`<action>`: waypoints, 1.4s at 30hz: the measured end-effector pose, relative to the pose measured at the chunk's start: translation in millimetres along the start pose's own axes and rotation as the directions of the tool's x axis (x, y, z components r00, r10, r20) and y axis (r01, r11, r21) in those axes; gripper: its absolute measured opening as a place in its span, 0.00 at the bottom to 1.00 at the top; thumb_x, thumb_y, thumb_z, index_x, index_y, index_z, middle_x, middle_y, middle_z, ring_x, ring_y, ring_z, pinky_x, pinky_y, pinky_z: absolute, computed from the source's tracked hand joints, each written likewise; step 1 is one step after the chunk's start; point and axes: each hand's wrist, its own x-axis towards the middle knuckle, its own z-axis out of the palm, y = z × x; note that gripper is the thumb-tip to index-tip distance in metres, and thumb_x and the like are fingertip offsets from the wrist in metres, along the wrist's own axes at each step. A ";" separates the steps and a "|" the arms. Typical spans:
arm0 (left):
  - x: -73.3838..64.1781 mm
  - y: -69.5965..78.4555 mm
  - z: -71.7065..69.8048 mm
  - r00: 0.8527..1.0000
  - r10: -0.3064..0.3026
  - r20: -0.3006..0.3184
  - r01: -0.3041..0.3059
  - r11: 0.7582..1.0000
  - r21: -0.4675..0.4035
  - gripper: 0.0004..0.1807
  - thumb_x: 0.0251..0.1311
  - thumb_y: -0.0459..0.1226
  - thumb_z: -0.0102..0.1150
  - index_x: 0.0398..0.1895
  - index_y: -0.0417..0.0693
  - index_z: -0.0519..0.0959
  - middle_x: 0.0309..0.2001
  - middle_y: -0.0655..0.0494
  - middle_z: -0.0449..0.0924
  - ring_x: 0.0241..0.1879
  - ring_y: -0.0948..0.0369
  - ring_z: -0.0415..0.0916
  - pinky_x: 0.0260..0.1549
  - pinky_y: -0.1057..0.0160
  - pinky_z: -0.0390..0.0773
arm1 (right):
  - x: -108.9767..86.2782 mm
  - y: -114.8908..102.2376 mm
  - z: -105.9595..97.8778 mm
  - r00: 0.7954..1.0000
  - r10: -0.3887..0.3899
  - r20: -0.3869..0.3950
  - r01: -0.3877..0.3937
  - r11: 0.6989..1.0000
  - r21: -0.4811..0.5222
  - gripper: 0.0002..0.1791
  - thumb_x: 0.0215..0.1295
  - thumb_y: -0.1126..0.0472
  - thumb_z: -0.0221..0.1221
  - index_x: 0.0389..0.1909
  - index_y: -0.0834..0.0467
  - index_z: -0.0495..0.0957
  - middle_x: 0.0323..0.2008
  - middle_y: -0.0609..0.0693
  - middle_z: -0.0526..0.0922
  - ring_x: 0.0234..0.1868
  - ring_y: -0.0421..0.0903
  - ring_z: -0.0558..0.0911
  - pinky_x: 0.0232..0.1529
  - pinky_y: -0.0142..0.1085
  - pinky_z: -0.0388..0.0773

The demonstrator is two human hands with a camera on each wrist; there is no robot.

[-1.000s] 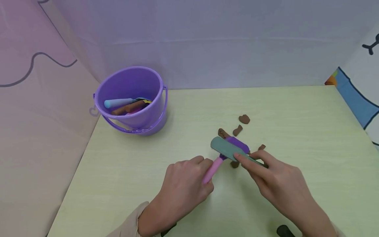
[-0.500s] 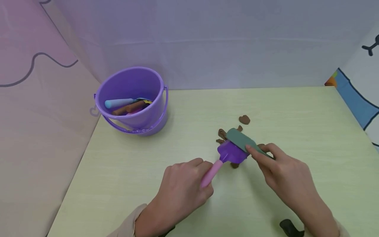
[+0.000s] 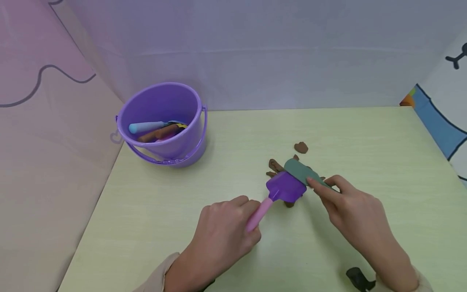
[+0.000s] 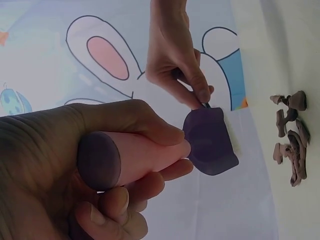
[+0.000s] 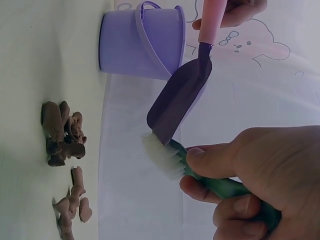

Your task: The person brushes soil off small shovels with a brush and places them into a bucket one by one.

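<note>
My left hand (image 3: 220,237) grips the pink handle of a small purple shovel (image 3: 286,187), its blade held above the table. In my right hand (image 3: 359,223) is a green brush (image 3: 297,170), pinched between thumb and fingers. The right wrist view shows the white bristles (image 5: 162,155) against the tip of the shovel blade (image 5: 177,97). Below both tools, several brown clay-like pieces (image 4: 295,145) lie on the table, partly hidden by the tools in the head view. One brown lump (image 3: 301,147) lies apart, farther back.
A purple bucket (image 3: 186,152) stands at the table's back left. It holds a light blue handle (image 3: 146,127), brown pieces (image 3: 160,133) and other things. Cloth with printed drawings (image 3: 255,52) hangs behind the table (image 3: 383,162). A black object (image 3: 359,279) is near my right wrist.
The brush has moved to the right and away from me, from across the shovel blade to its far edge. The shovel has turned slightly, showing more of its blade. The bucket has stayed put.
</note>
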 end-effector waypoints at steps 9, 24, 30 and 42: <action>1.1 -1.8 1.2 0.999 -0.015 0.036 0.015 1.000 0.003 0.14 0.39 0.31 0.74 0.30 0.56 0.85 0.19 0.67 0.66 0.15 0.71 0.55 0.13 0.74 0.54 | 3.3 -3.0 -5.6 0.999 0.031 -0.019 -0.031 0.999 0.020 0.29 0.52 0.70 0.74 0.56 0.46 0.88 0.36 0.46 0.84 0.16 0.28 0.54 0.16 0.25 0.51; 2.7 -5.3 5.0 0.996 0.075 0.054 -0.080 0.990 0.114 0.15 0.40 0.34 0.78 0.34 0.59 0.87 0.22 0.67 0.72 0.18 0.70 0.64 0.13 0.73 0.56 | 7.0 -19.4 -14.8 0.997 -0.036 0.065 0.016 0.958 0.285 0.21 0.63 0.64 0.71 0.55 0.44 0.88 0.41 0.37 0.83 0.24 0.26 0.65 0.25 0.18 0.62; 1.9 -10.8 12.5 0.968 0.241 -0.073 -0.211 0.935 0.286 0.12 0.48 0.34 0.77 0.33 0.59 0.87 0.24 0.66 0.75 0.17 0.67 0.63 0.12 0.72 0.55 | 7.4 -15.2 -16.6 0.997 -0.027 0.073 0.007 0.962 0.273 0.34 0.48 0.74 0.75 0.55 0.42 0.87 0.41 0.35 0.81 0.23 0.25 0.63 0.24 0.19 0.60; 0.9 -11.5 14.5 0.949 0.301 -0.094 -0.255 0.908 0.333 0.05 0.67 0.46 0.69 0.35 0.59 0.86 0.23 0.65 0.72 0.16 0.66 0.61 0.12 0.71 0.54 | 6.5 -2.1 -10.6 0.993 0.045 0.111 -0.069 0.973 0.220 0.27 0.52 0.71 0.75 0.53 0.47 0.89 0.38 0.40 0.85 0.25 0.27 0.68 0.22 0.20 0.62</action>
